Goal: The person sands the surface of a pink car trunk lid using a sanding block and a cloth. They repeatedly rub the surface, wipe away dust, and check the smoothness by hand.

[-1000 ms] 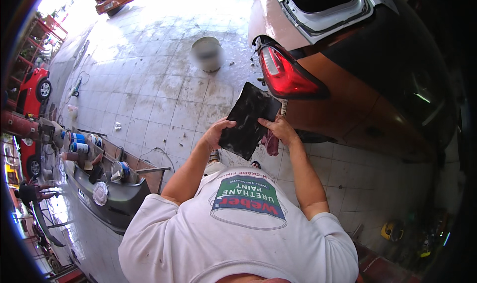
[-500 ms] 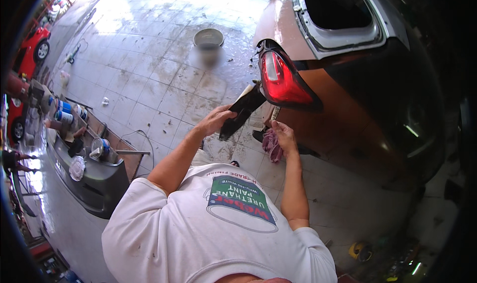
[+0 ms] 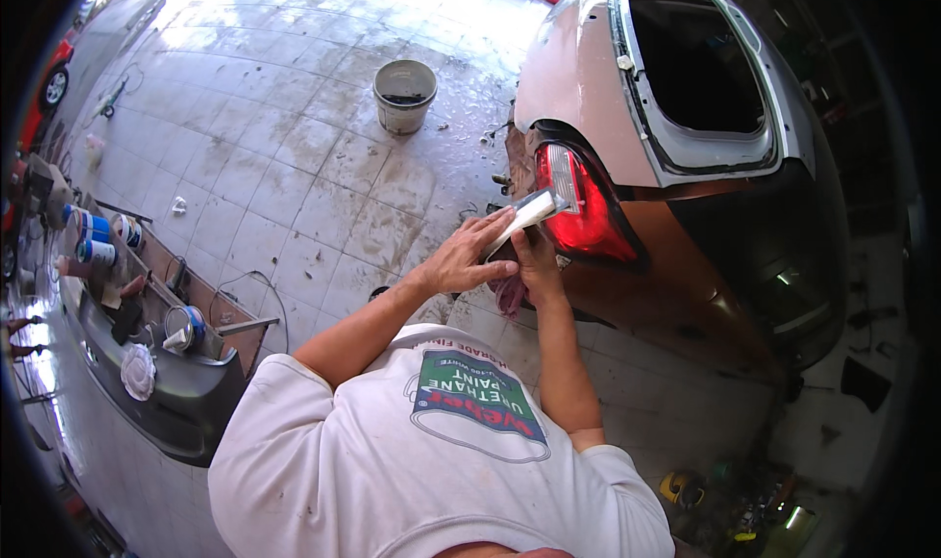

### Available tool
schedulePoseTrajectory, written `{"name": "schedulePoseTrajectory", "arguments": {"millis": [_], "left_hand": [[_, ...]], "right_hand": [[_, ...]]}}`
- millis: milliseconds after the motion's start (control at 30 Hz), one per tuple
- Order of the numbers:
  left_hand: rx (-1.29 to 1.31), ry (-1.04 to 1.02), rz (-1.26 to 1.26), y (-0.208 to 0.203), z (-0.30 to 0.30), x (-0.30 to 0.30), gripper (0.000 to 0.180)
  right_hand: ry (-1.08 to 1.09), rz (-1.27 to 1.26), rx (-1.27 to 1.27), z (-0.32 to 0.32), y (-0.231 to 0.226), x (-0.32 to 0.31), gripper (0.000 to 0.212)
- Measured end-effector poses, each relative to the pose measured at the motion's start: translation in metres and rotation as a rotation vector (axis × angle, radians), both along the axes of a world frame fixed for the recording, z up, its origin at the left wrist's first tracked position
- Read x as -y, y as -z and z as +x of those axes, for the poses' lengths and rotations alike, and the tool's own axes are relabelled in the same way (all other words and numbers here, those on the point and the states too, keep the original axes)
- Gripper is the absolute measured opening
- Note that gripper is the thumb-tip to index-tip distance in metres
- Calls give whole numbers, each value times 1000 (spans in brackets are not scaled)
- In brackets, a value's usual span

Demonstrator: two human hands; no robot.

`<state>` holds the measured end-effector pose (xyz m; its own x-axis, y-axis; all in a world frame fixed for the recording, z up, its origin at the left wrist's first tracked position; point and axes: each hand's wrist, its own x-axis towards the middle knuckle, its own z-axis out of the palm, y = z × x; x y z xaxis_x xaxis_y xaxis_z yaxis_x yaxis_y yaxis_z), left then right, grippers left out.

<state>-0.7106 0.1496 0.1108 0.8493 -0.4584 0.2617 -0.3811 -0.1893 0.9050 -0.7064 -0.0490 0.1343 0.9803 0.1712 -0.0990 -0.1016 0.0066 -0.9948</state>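
pale flat panel [image 3: 524, 217] glares beside red taillight [image 3: 578, 210].

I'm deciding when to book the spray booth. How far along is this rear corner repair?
Done: the bumper is off, lying on the floor with cans on it, and the car's corner shows pale, dull patches. In hand: the left hand presses a flat board beside the tail light; the right hand grips it and a rag. Left: the corner remains unpainted.

Person stood behind a car's rear corner, both hands at its tail light.
Flat pale board [image 3: 529, 215] lay against red tail light [image 3: 588, 210]; white plastic bucket [image 3: 404, 95] sat on tiled floor [image 3: 274, 166] beyond, cluttered workbench [image 3: 147, 313] left.
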Motion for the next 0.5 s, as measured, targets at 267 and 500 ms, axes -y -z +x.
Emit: {"name": "schedulePoseTrajectory", "arguments": {"millis": [267, 500], "left_hand": [[99, 230, -50, -17, 60, -36, 97], [43, 245, -306, -53, 101, -16, 86]], "right_hand": [[195, 168, -74, 33, -8, -34, 64], [570, 136, 116, 62, -30, 27, 51]]}}
